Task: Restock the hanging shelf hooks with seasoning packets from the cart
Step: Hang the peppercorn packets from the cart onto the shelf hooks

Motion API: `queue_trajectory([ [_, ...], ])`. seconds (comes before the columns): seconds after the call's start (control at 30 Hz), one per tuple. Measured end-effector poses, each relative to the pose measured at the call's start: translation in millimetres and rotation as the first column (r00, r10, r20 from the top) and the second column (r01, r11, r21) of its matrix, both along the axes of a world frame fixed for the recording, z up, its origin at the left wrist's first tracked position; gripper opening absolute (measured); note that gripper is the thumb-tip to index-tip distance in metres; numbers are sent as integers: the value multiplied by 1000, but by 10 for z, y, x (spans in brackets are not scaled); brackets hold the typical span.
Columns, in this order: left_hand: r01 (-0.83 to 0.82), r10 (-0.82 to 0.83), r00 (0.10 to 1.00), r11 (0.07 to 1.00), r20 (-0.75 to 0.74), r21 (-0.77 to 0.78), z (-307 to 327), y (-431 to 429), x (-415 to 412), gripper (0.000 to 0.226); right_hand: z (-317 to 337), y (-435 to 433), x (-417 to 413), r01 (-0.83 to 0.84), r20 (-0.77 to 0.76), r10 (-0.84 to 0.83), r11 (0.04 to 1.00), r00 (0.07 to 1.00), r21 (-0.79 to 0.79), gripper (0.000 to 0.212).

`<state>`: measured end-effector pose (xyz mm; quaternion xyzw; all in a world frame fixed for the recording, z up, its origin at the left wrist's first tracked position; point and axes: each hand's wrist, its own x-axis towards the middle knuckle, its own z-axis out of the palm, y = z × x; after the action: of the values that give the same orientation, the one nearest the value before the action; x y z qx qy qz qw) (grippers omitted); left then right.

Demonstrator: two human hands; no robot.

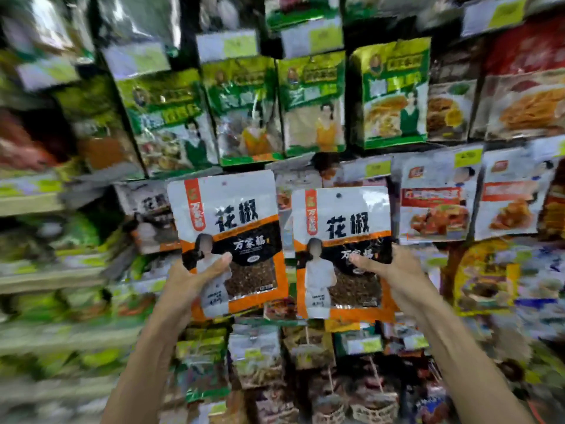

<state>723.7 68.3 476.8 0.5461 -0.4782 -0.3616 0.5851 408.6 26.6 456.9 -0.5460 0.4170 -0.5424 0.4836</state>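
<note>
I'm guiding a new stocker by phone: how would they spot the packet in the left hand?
Find the row of green-and-yellow hanging packets across the shelf wall. Just below, the left hand and right hand each hold up a glossy white, black and orange packet with bold black characters. The left-hand packet sits higher and tilts, top leaning left; the right-hand packet stands nearly upright.

Bright even store light, heavy smeared blur toward the edges, wide-angle bending, glare on glossy packaging, centre sharpest
</note>
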Motion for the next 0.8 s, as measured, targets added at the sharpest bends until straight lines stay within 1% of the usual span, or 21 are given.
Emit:
queue_trajectory([
  [0.07, -42, 42, 999, 999, -4, -18, 16, 87, 498, 70, 52, -52, 518, -47, -4, 47, 999, 999, -6, 36],
  [0.1, -70, 70, 998, 997, -1, -28, 22, 116, 761, 73, 65, -75, 784, -68, -4, 68, 998, 998, -12, 36],
  [0.13, -86, 86, 996, 996, 2, -39, 31, 147, 1029, 80, 75, -95, 1048, -86, -4, 86, 996, 996, -17, 34],
  [0.2, -96, 97, 995, 992, 19, -77, 49, 210, 1523, 89, 70, -135, 1552, -135, 3, 135, 990, 991, -29, 24],
  [0.27, -113, 114, 993, 990, 11, -86, 74, 240, 1982, 108, 48, -197, 2039, -173, 23, 174, 984, 984, -32, 23],
  [0.3, -110, 111, 994, 990, 15, -89, 74, 235, 2214, 110, 32, -235, 2276, -177, 27, 178, 984, 984, -29, 23],
  [0.37, -99, 105, 993, 989, 50, -107, 79, 218, 2621, 97, 4, -302, 2710, -172, 47, 173, 985, 984, -30, 20],
  [0.43, -115, 122, 991, 987, 56, -116, 92, 191, 2953, 99, -5, -370, 3095, -181, 49, 183, 983, 982, -28, 17],
  [0.5, -115, 123, 991, 984, 50, -137, 101, 150, 3234, 96, 13, -449, 3415, -196, 54, 197, 980, 979, -21, 18],
  [0.53, -117, 125, 991, 983, 45, -138, 111, 128, 3347, 100, 27, -491, 3552, -200, 50, 201, 980, 978, -14, 19],
  [0.6, -123, 127, 991, 987, 29, -102, 110, 81, 3542, 116, 38, -604, 3795, -191, 7, 191, 982, 982, -2, 14],
  [0.67, -150, 151, 989, 986, 6, -75, 89, 31, 3708, 121, 32, -733, 3977, -161, -42, 160, 987, 986, 1, 13],
  [0.73, -163, 163, 987, 984, -12, -66, 78, -6, 3800, 114, 46, -841, 4118, -166, -32, 166, 986, 986, 5, 25],
  [0.77, -161, 160, 987, 984, -19, -71, 73, -31, 3831, 104, 65, -885, 4168, -170, -19, 170, 985, 985, 9, 32],
  [0.8, -158, 157, 987, 984, -18, -81, 79, -51, 3839, 85, 89, -924, 4203, -168, -13, 168, 986, 986, 13, 36],
])
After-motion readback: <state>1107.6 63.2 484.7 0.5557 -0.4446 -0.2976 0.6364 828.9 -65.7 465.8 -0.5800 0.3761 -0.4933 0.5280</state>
